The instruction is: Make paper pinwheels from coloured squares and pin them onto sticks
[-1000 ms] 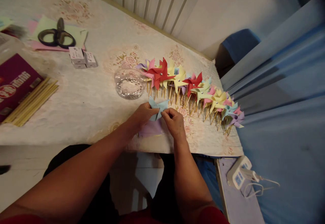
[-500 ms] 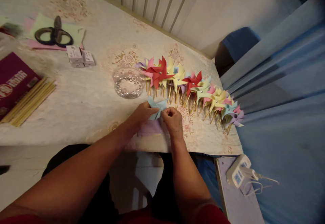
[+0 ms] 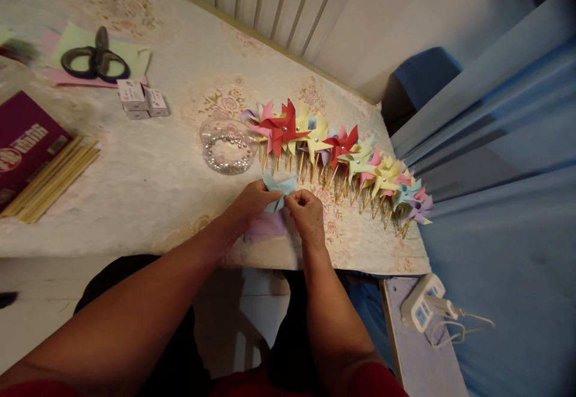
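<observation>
My left hand [image 3: 255, 201] is closed on the left side of a light blue paper pinwheel piece [image 3: 281, 185], its thumb lying over the paper. At the right side of the same paper, my right hand [image 3: 306, 210] pinches a part near its middle; the fingertips hide the exact spot. Under both hands lies a lilac sheet of paper [image 3: 266, 227] on the table. Just beyond them is a round clear container [image 3: 227, 147] with small shiny metal pieces. A long row of finished paper pinwheels [image 3: 342, 148] on sticks lies to the right, in several colours.
Black-handled scissors [image 3: 96, 61] rest on green and pink paper at the far left, near small white boxes [image 3: 143, 99]. A bundle of wooden sticks [image 3: 54, 178] lies against a purple package [image 3: 29, 145]. A power strip [image 3: 423, 304] sits beside the table at lower right.
My right fingertips have shifted slightly left, in toward the middle of the blue paper. The paper's upper edge has tilted a little; my left hand keeps its hold.
</observation>
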A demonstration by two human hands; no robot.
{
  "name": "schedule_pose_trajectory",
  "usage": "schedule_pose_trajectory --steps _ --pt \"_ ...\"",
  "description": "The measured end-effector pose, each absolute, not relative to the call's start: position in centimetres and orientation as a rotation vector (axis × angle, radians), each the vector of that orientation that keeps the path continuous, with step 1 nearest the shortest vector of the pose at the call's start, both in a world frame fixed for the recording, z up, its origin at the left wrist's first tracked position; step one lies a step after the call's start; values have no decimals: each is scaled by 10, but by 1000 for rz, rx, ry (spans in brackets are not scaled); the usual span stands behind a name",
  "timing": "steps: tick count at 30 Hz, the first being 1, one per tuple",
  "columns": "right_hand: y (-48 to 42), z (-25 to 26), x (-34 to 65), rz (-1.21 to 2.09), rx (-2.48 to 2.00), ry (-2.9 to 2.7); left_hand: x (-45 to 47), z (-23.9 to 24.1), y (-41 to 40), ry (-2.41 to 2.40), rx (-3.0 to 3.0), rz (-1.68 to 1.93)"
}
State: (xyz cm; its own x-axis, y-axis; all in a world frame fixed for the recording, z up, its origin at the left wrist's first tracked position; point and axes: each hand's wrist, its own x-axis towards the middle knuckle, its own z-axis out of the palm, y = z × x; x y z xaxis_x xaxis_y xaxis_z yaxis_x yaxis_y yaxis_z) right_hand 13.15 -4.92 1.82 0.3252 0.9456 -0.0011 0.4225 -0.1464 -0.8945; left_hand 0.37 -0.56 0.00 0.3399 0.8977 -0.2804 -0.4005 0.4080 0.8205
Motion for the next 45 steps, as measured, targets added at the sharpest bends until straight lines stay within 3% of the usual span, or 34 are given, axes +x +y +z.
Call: schedule_pose_trajectory --steps 14,23,31,45 --pt "-48 21 136 744 -1674 -1219 0 5 -4 850 764 919" --pt "-39 12 175 844 -1435 -1001 -10 20 -1 802 839 714" --pt "-50 23 184 1087 -1396 -1393 -16 15 -2 769 1167 529" --pt "-54 42 157 859 -1612 -1800 -16 7 -3 839 1482 596"
